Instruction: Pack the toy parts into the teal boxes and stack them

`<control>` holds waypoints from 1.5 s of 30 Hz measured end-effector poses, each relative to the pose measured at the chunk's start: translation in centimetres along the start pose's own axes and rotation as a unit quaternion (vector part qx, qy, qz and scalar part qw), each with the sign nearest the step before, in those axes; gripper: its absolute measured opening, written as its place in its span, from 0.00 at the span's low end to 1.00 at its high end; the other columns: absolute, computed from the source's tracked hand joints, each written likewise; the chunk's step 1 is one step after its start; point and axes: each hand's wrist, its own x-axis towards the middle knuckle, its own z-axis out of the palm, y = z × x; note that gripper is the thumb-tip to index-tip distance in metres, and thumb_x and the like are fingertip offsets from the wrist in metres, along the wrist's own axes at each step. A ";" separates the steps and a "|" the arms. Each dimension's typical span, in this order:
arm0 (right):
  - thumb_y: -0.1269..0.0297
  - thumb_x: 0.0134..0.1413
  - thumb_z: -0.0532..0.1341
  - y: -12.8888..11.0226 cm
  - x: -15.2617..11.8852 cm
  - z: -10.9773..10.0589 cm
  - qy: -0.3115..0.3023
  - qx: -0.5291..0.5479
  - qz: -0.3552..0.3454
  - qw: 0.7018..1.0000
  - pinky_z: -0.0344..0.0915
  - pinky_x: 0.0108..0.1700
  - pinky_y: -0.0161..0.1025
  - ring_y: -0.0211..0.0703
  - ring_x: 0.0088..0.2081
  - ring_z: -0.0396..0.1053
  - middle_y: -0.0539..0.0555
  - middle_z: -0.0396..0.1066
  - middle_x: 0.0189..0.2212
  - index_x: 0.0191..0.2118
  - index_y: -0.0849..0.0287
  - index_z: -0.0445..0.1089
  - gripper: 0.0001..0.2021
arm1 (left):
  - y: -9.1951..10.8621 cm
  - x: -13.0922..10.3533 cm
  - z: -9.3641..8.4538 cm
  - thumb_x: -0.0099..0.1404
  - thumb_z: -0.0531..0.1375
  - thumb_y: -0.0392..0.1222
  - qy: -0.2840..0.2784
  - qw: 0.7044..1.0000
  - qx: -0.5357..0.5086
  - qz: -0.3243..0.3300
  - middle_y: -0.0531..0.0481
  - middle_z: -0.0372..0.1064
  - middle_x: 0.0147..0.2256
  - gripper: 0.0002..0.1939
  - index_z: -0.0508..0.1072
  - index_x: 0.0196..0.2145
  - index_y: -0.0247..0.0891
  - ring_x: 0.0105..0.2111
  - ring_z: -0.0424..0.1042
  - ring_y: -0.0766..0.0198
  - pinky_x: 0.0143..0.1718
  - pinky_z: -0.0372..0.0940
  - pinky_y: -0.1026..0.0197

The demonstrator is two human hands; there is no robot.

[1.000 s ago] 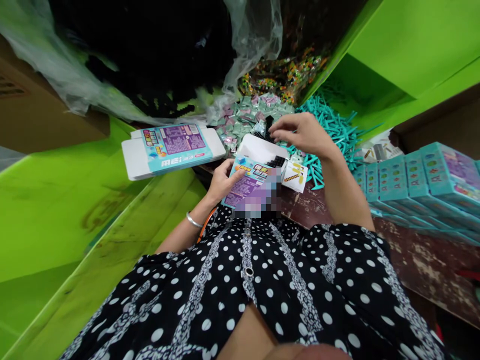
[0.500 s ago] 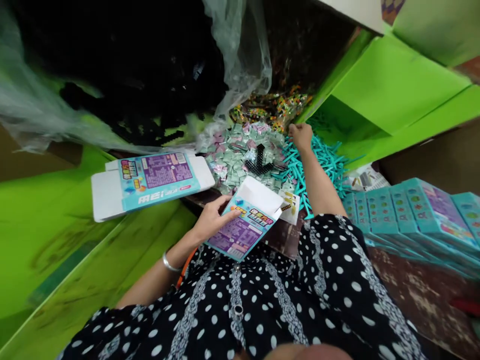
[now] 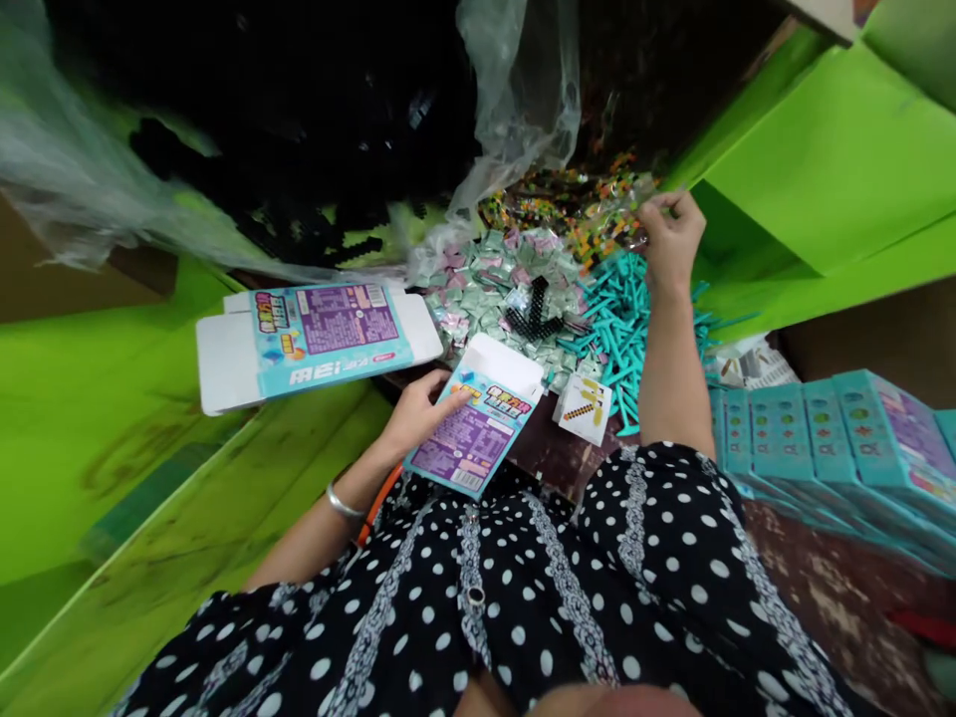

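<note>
My left hand [image 3: 422, 413] is closed on a small teal and purple printed carton [image 3: 472, 433], thumb on its front; the white top flap points away from me. My right hand [image 3: 674, 234] is raised at the far right of the pile, fingers pinched on the edge of a clear plastic bag [image 3: 623, 224] with small orange, yellow and green pieces. Below that hand lie many teal plastic sticks [image 3: 619, 319]. Left of them is a heap of small pale green and pink packets [image 3: 482, 289], with a black studded piece [image 3: 535, 317] on top.
Another printed carton [image 3: 336, 334] with open white flaps lies at left. A folded leaflet [image 3: 584, 408] rests near the table edge. Teal cartons [image 3: 814, 438] stand in a row at right. Black parts [image 3: 299, 129] fill a plastic-lined container behind; green panels [image 3: 843, 169] flank the pile.
My right hand has moved up and right from the teal sticks, lifting the edge of the clear bag. My left hand still holds the carton. The whole view has shifted slightly.
</note>
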 end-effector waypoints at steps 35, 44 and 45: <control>0.35 0.70 0.63 -11.9 -24.3 2.6 -0.356 0.028 0.136 0.924 0.74 0.38 0.45 0.47 0.35 0.78 0.54 0.81 0.36 0.45 0.52 0.75 0.23 | 3.3 -5.0 7.0 0.62 0.72 0.75 -0.050 0.993 -0.074 0.075 0.42 0.84 0.45 0.36 0.80 0.48 0.37 0.46 0.82 0.49 0.50 0.76 0.53; 0.27 0.66 0.65 -9.4 -27.3 4.5 -0.289 0.115 0.052 0.949 0.79 0.49 0.48 0.50 0.48 0.81 0.60 0.81 0.53 0.58 0.53 0.72 0.34 | 0.2 -6.1 8.6 0.69 0.74 0.63 -0.085 0.979 -0.155 0.098 0.41 0.83 0.53 0.42 0.70 0.72 0.44 0.47 0.84 0.51 0.50 0.79 0.50; 0.29 0.66 0.66 -9.1 -27.7 4.1 -0.225 0.136 0.049 0.964 0.80 0.49 0.48 0.50 0.49 0.81 0.60 0.81 0.56 0.60 0.52 0.71 0.33 | -0.1 -6.0 8.7 0.70 0.73 0.62 -0.082 0.978 -0.166 0.095 0.42 0.84 0.51 0.44 0.66 0.75 0.46 0.44 0.83 0.52 0.47 0.79 0.51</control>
